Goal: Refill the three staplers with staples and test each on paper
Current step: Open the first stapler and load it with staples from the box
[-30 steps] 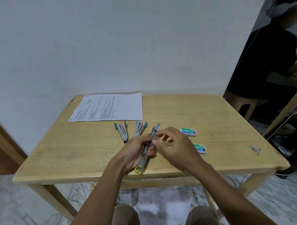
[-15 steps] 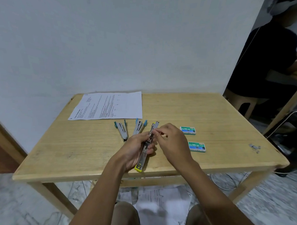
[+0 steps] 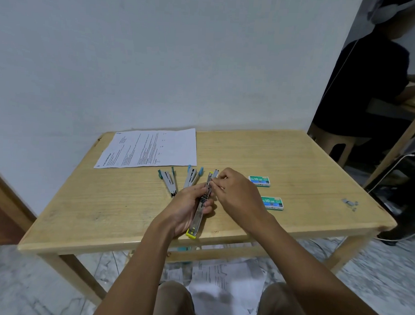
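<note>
Wooden table (image 3: 296,161) against a plain pale wall (image 3: 158,60), marble floor (image 3: 17,287).

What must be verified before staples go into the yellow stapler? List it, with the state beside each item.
1. Yellow stapler opened out, gripped by left hand: ok.
2. Right hand pinches its far end: ok.
3. Staples between those fingers: cannot tell, hidden.
4. Magazine channel free of old staples: cannot tell.
5. Near staple box and far staple box just right of the hands: ok.
6. Paper lying flat for the test: ok.
</note>
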A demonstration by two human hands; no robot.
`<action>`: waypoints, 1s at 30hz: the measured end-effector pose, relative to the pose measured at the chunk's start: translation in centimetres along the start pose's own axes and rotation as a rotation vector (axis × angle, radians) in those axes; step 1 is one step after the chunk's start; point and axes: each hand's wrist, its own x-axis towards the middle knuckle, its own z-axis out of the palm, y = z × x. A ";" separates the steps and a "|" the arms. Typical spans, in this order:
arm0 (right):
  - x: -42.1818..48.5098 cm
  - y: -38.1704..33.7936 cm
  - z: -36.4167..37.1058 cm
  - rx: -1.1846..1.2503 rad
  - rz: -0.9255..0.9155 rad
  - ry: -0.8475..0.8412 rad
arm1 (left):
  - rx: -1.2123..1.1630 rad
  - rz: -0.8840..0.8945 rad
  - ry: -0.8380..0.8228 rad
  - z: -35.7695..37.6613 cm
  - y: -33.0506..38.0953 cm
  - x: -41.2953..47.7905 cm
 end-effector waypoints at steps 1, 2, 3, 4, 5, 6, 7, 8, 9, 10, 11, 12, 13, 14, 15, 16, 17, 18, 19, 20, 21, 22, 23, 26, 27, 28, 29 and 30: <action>-0.1 0.2 -0.2 0.002 0.017 0.011 | 0.005 0.001 -0.004 0.0 0.0 0.0; -0.2 0.4 -0.4 0.021 0.048 0.033 | 0.005 0.003 -0.006 0.1 0.0 -0.1; -0.3 0.7 -0.5 0.051 0.082 0.069 | 0.006 0.007 -0.003 0.1 0.0 -0.1; -0.6 1.0 -0.5 0.076 0.108 0.106 | 0.010 0.012 0.003 0.1 0.1 -0.1; -0.8 1.1 -0.5 0.085 0.120 0.123 | 0.016 0.015 0.006 0.2 0.1 -0.2; -1.0 1.3 -0.5 0.082 0.119 0.113 | 0.026 0.015 0.005 0.2 0.1 -0.2; -1.2 1.3 -0.4 0.073 0.108 0.083 | 0.036 0.015 -0.001 0.2 0.1 -0.2; -1.3 1.2 -0.3 0.066 0.094 0.047 | 0.041 0.016 -0.007 0.2 0.1 -0.2; -1.5 1.1 -0.2 0.062 0.080 0.019 | 0.042 0.016 -0.010 0.2 0.0 -0.2; -1.5 1.1 -0.2 0.060 0.071 0.002 | 0.044 0.016 -0.011 0.2 0.0 -0.2; -1.5 1.0 -0.1 0.058 0.067 -0.005 | 0.047 0.016 -0.009 0.2 0.0 -0.2; -1.4 1.0 0.0 0.052 0.065 -0.009 | 0.046 0.016 -0.006 0.2 -0.1 -0.2; -1.3 0.9 0.0 0.041 0.066 -0.017 | 0.042 0.018 -0.003 0.2 -0.1 -0.2; -1.2 0.9 0.0 0.026 0.067 -0.036 | 0.033 0.017 -0.002 0.1 -0.1 -0.2; -1.1 0.8 0.0 0.010 0.071 -0.066 | 0.020 0.013 -0.002 0.1 -0.1 -0.1; -1.0 0.8 -0.1 -0.005 0.077 -0.100 | 0.007 0.009 0.000 0.0 0.0 -0.1; -0.9 0.8 -0.1 -0.017 0.083 -0.128 | 0.004 0.004 0.002 0.0 0.0 0.0; -0.9 0.8 -0.2 -0.024 0.090 -0.139 | 0.013 0.002 0.003 0.0 0.0 0.0; -1.0 0.8 -0.3 -0.022 0.100 -0.134 | 0.032 0.003 0.001 0.0 0.0 -0.1; -1.1 0.8 -0.5 -0.009 0.112 -0.111 | 0.052 0.007 -0.004 0.1 0.0 -0.1; -1.4 0.6 -0.6 0.015 0.123 -0.067 | 0.068 0.013 -0.006 0.1 0.0 -0.2; -1.7 0.5 -0.8 0.050 0.127 -0.009 | 0.073 0.021 -0.004 0.1 0.0 -0.3; -2.1 0.3 -0.9 0.098 0.123 0.040 | 0.068 0.031 0.010 0.1 0.0 -0.2; -3.4 -0.3 -0.9 0.217 -0.001 -0.053 | 0.031 0.058 0.075 0.2 0.1 -0.3; -3.9 -0.5 -0.6 0.228 -0.060 -0.130 | 0.025 0.064 0.094 0.2 0.1 -0.3; -4.2 -0.7 -0.4 0.227 -0.103 -0.186 | 0.016 0.066 0.106 0.2 0.1 -0.3; -4.5 -0.8 -0.1 0.217 -0.129 -0.212 | 0.004 0.064 0.105 0.2 0.1 -0.3; -4.7 -0.9 0.1 0.197 -0.147 -0.216 | -0.011 0.061 0.097 0.1 0.0 -0.2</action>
